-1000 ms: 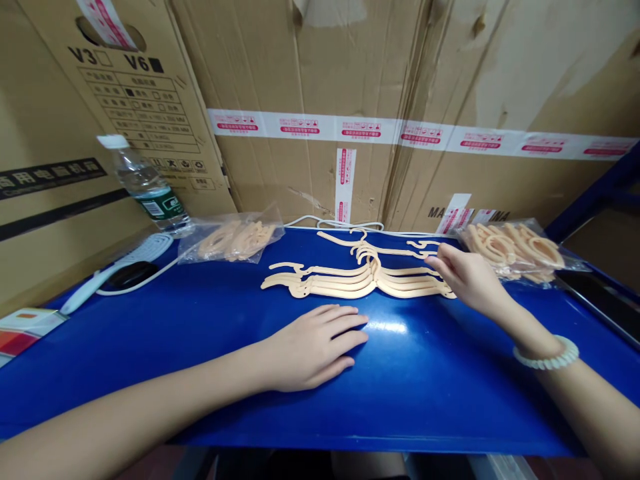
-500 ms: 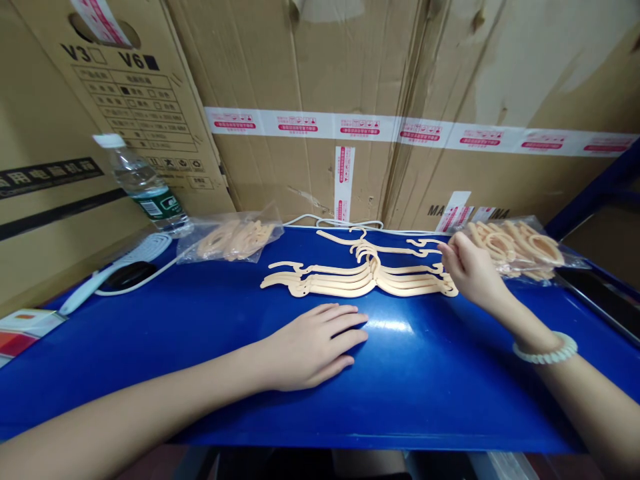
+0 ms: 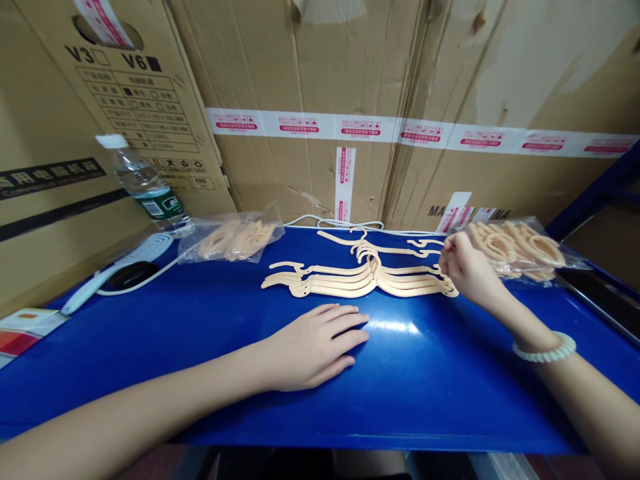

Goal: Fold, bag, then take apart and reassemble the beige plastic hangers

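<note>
A stack of several peach plastic hangers (image 3: 350,279) lies across the middle of the blue table (image 3: 200,347). One more hanger (image 3: 385,247) lies just behind the stack. My right hand (image 3: 467,275) is at the right end of these hangers, fingers curled and pinched at the back hanger's tip. A pale bead bracelet (image 3: 545,347) circles that wrist. My left hand (image 3: 313,347) rests flat on the table, palm down, fingers stretched, just in front of the stack and touching none of it.
A clear bag of peach rings (image 3: 515,248) sits at the right, another bag (image 3: 233,239) at the back left. A water bottle (image 3: 143,183), a white cable (image 3: 135,257), a black object (image 3: 131,274) and a coloured card (image 3: 25,328) are at left. Cardboard boxes (image 3: 350,100) wall the back.
My right hand has moved back and up from the stack's right end to the rear hanger's tip, and its fingers have curled into a pinch. The left hand has stayed still.
</note>
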`<state>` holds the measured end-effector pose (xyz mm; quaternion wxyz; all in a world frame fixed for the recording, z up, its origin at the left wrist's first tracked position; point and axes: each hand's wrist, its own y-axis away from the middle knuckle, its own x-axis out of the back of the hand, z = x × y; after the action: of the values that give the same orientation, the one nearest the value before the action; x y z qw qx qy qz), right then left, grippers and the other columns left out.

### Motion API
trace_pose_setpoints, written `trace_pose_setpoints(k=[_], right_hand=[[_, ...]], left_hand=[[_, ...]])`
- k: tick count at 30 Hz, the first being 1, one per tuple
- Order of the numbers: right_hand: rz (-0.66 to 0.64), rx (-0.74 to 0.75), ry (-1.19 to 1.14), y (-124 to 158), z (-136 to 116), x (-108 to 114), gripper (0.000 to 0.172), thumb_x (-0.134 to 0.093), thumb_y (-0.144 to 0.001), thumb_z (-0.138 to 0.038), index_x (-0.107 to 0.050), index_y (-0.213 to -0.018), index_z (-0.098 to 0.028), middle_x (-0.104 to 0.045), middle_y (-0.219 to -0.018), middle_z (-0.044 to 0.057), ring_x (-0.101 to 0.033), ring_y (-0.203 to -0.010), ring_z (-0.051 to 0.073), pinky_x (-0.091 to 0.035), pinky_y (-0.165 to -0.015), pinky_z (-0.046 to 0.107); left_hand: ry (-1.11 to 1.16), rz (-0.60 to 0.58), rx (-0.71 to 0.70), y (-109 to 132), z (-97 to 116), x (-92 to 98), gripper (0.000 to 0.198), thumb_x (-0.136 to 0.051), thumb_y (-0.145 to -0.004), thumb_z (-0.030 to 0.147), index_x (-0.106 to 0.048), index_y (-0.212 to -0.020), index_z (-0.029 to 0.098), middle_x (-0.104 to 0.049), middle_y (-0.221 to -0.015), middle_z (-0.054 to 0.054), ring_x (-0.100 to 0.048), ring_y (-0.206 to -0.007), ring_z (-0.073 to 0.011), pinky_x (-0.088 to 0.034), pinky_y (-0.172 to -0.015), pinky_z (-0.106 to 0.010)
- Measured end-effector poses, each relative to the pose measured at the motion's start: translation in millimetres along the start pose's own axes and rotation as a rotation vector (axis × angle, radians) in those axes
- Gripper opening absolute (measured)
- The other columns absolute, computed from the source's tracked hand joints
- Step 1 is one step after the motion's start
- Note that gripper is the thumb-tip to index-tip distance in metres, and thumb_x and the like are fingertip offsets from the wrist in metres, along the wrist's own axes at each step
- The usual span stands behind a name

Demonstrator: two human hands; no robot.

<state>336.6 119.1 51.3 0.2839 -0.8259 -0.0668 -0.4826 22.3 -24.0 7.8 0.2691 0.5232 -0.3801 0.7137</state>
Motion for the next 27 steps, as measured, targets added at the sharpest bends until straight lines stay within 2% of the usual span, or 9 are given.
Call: trace_pose_setpoints(k=[10, 18, 21, 27], right_hand=[[-0.077, -0.069, -0.057, 3, 1, 0, 0.01, -0.04, -0.093, -0.029, -0.031, -0.092, -0.027, -0.061, -0.072, 0.005, -0.058, -0.059, 0.024, -0.044, -0.059, 0.037], [-0.013, -0.111, -0.051, 3, 2, 0, 0.009, -0.04, -0.095, -0.032, -0.034, -0.093, -0.026, -0.062, -0.069, 0.005, -0.06, -0.059, 0.025, -0.043, -0.058, 0.036], [0.0, -0.14, -0.024, 0, 10, 1, 0.009, -0.041, -0.094, -0.031, -0.033, -0.091, -0.027, -0.061, -0.068, 0.004, -0.06, -0.061, 0.026, -0.042, -0.058, 0.036], [0.052, -0.134, 0.117, -9, 41, 1, 0.009, -0.044, -0.085, -0.02, -0.038, -0.089, -0.026, -0.058, -0.066, 0.003, -0.059, -0.062, 0.026, -0.044, -0.061, 0.037]], left_hand=[[-0.007, -0.017, 0.006, 1, 0, 0.6, 0.037, -0.044, -0.103, 0.032, -0.054, -0.136, 0.017, -0.054, -0.148, -0.013, -0.046, -0.14, -0.0288, -0.04, -0.116, -0.046], [-0.002, 0.002, -0.002, 0, 0, -0.5, 0.037, -0.043, -0.103, 0.032, -0.054, -0.135, 0.017, -0.055, -0.146, -0.014, -0.047, -0.139, -0.0287, -0.04, -0.116, -0.046], [0.004, 0.007, -0.002, 1, -1, -1.3, 0.037, -0.044, -0.103, 0.032, -0.054, -0.135, 0.017, -0.055, -0.146, -0.013, -0.047, -0.139, -0.0284, -0.04, -0.116, -0.045], [0.008, -0.004, -0.003, 3, -3, -3.5, 0.039, -0.043, -0.103, 0.034, -0.053, -0.137, 0.017, -0.053, -0.148, -0.013, -0.044, -0.141, -0.0283, -0.037, -0.118, -0.046]])
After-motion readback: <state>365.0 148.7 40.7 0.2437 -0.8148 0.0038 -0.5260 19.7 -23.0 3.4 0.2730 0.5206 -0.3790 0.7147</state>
